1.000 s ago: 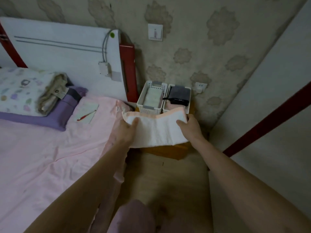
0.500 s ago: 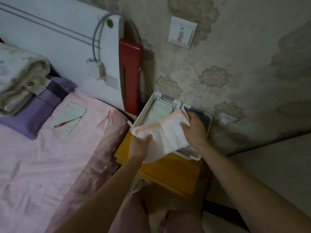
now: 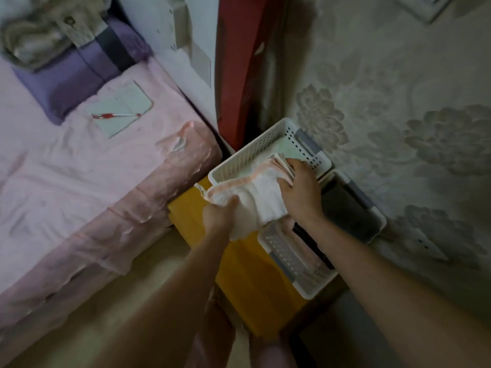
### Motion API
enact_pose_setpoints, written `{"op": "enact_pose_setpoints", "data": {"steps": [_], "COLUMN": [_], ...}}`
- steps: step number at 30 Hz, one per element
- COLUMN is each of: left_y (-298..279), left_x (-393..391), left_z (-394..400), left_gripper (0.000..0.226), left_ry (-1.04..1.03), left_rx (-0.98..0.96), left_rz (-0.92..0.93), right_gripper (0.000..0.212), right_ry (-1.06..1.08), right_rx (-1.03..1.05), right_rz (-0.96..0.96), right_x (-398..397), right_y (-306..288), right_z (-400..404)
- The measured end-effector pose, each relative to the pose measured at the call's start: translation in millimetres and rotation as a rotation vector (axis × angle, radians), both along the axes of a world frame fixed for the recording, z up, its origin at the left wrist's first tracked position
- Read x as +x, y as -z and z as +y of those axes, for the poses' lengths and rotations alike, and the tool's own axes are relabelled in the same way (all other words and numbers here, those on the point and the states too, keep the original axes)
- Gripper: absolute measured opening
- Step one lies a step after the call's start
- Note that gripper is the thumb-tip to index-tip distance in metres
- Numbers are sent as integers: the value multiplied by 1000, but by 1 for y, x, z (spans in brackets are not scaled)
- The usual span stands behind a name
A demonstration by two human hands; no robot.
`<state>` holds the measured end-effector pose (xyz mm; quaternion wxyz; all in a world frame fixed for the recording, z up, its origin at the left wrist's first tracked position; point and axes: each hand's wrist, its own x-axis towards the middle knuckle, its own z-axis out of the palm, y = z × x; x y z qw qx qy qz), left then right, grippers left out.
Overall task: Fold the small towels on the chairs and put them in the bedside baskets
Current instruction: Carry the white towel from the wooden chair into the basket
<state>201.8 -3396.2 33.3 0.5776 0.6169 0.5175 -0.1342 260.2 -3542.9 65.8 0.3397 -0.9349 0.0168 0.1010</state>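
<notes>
A folded white towel with a pink border (image 3: 259, 193) hangs over the left white basket (image 3: 255, 147) on the yellow bedside table (image 3: 239, 269). My left hand (image 3: 220, 215) grips its near end. My right hand (image 3: 297, 189) grips its far end, down inside that basket. A pale folded towel lies at the bottom of the left basket. The right white basket (image 3: 300, 282) holds a dark grey towel (image 3: 345, 211) and a pink one beneath my right forearm.
The bed with a pink sheet (image 3: 66, 181) lies to the left, with a notepad and red pen (image 3: 119, 110) and a purple pillow (image 3: 77, 73). A red headboard post (image 3: 239, 62) stands behind the baskets. The patterned wall (image 3: 398, 102) is close on the right.
I have leaned in closer over the bedside table. Both hands have carried the towel forward and down, from in front of the baskets to the left basket.
</notes>
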Motion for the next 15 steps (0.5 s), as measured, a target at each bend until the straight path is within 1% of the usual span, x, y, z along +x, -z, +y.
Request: {"op": "enact_pose_setpoints", "data": {"steps": [5,8,11,15], "left_y": [16,18,16,12], "left_x": [7,3,-9,-24], "left_z": [2,13,37,85], "left_gripper": [57,52,48,44], "left_ry": [-13,-11,14,41], "left_rx": [-16,-5,28,133], "left_rz": [17,10,31,54], "right_gripper": [39,38,37,35], "right_ry": [-65,-119,-139,-166], "right_rx": [-37,-51,-56,-9], "right_rz": [5,14,51,100], "right_x": [-1,-1,-8,-19], "right_y": [20,22,24,27], "right_z": [12,28,47,76]}}
